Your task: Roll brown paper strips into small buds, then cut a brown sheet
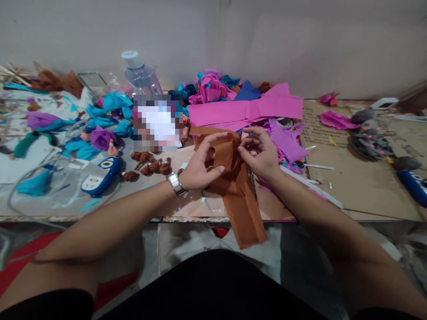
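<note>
A long brown crepe paper strip (240, 198) hangs over the table's near edge, and both hands hold its upper end. My left hand (200, 164), with a metal watch on the wrist, curls its fingers around the strip's top left. My right hand (262, 153) pinches the top right part of the same strip. Several small brown paper buds (151, 165) lie just left of my left hand. Pink paper strips (247, 111) lie flat right behind both hands.
A clear water bottle (142, 75) stands at the back. Blue and purple paper flowers (100, 133) crowd the left side, beside a blue glue gun (98, 178). Purple scraps (288, 142) and white sticks lie to the right, with a grey wire bundle (370, 142) further right.
</note>
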`<state>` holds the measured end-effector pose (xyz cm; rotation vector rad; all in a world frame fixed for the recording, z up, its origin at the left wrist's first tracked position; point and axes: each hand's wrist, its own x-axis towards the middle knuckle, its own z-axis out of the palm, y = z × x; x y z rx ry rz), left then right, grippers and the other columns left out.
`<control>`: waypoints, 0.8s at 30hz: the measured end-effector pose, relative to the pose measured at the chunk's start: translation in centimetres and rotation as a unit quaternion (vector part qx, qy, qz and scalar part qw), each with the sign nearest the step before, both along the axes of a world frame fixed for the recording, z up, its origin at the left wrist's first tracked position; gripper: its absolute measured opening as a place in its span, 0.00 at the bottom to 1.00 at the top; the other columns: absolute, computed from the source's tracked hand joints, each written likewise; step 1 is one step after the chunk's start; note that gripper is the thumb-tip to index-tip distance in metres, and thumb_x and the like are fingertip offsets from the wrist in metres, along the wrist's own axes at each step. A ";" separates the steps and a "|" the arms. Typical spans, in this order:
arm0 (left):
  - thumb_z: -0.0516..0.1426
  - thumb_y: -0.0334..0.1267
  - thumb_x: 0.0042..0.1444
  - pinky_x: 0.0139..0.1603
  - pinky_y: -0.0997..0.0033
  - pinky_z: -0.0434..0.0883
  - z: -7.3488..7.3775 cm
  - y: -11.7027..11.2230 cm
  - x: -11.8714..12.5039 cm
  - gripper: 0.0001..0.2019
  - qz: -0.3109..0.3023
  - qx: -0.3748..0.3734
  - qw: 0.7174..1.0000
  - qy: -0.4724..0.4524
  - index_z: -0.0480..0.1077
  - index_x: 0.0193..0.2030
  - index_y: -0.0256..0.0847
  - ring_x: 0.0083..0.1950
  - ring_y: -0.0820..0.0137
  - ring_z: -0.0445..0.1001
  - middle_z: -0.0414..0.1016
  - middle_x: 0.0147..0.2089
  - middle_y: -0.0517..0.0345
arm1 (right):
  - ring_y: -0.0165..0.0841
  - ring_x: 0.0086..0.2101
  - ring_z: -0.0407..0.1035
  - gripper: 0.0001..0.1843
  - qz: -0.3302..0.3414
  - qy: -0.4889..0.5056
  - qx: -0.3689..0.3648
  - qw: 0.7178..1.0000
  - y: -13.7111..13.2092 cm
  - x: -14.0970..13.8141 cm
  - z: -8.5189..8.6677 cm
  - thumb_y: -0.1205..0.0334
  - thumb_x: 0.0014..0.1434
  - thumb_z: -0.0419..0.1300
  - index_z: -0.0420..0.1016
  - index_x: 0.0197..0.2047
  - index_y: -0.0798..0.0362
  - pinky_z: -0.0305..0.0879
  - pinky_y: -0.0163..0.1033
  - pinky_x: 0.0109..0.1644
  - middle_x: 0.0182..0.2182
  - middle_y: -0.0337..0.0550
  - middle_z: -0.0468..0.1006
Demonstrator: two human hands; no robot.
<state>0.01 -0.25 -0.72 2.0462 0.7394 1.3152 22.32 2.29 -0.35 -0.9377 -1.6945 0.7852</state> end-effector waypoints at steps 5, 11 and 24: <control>0.64 0.43 0.61 0.26 0.73 0.62 -0.4 -0.2 -0.4 0.22 -0.006 -0.075 0.997 0.005 0.64 0.59 0.47 0.28 0.75 0.64 0.71 0.42 0.56 | 0.35 0.36 0.70 0.21 0.010 0.034 -0.014 0.999 0.1 0.2 0.2 0.56 0.62 0.65 0.68 0.58 0.42 0.69 0.42 0.39 0.35 0.39 0.73; 0.61 0.34 0.58 0.25 0.75 0.56 -0.6 -0.2 -0.3 0.19 -0.029 -0.097 0.995 -0.022 0.62 0.54 0.46 0.26 0.76 0.59 0.62 0.34 0.64 | 0.34 0.33 0.66 0.18 -0.006 0.099 -0.009 0.995 0.9 0.4 1.0 0.56 0.59 0.65 0.67 0.51 0.43 0.68 0.42 0.39 0.32 0.37 0.67; 0.61 0.32 0.52 0.34 0.67 0.67 -0.1 -0.2 -0.3 0.28 0.026 -0.003 1.000 -0.004 0.67 0.62 0.44 0.34 0.71 0.66 0.72 0.49 0.52 | 0.33 0.33 0.64 0.09 -0.018 0.089 -0.048 0.995 1.6 0.4 0.5 0.67 0.49 0.59 0.69 0.36 0.48 0.63 0.40 0.39 0.31 0.38 0.70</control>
